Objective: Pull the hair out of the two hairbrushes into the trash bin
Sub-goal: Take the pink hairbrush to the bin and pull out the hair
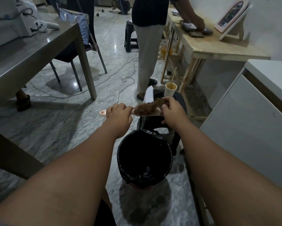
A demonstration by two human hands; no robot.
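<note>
My left hand [119,114] grips the handle of a pink hairbrush [137,112], held level above and just beyond the trash bin. Brown hair [148,107] covers the bristles. My right hand [172,110] pinches the hair at the far end of the brush head. The trash bin [120,154], lined with a black bag, stands on the floor below my hands. A second hairbrush does not show in this view.
A black stool [180,99] behind the bin carries a paper cup [170,89] and a white object [148,95]. A person [149,46] stands at a wooden table [218,46]. A grey table [31,51] and cables [117,75] lie left, a white cabinet [251,121] right.
</note>
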